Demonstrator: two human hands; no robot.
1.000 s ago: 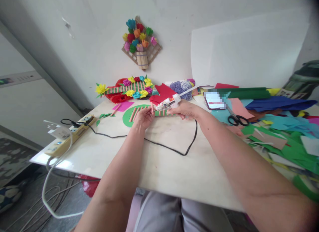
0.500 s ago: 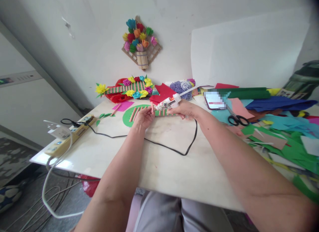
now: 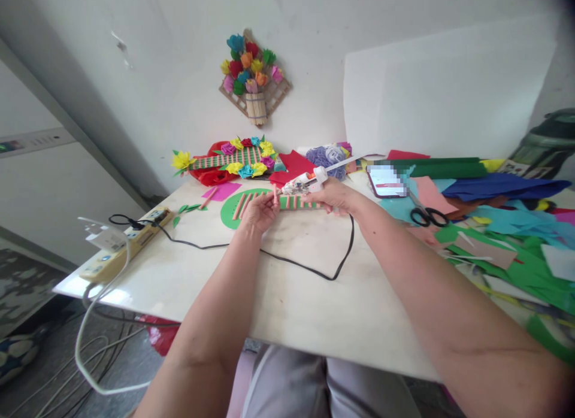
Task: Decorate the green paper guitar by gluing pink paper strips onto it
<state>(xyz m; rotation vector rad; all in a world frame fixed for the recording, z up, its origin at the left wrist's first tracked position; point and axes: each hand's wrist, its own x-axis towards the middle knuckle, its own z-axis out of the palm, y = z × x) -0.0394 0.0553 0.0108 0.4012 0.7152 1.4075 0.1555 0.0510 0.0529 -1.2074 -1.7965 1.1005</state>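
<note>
My right hand (image 3: 335, 195) is closed around a white hot glue gun (image 3: 302, 182), its nozzle pointing left and a glue stick jutting out behind. My left hand (image 3: 263, 211) pinches a short pink paper stick (image 3: 275, 194) upright, close to the nozzle. Beneath both hands lies a green guitar-shaped cutout (image 3: 230, 215) with several pink sticks across it; my hands hide part of it. The glue gun's black cord (image 3: 294, 261) loops over the table toward the left.
A power strip (image 3: 130, 250) with a white charger lies at the left edge. Behind are a flower-trimmed paper guitar (image 3: 215, 161) and purple yarn (image 3: 324, 160). A phone (image 3: 385, 181), scissors (image 3: 429, 217) and coloured paper scraps (image 3: 516, 256) lie at right; green leaves (image 3: 183, 209) at left.
The glue gun's nozzle has shifted slightly away from the pink stick's lower end, to the right and up. Both hands have otherwise hardly moved.
</note>
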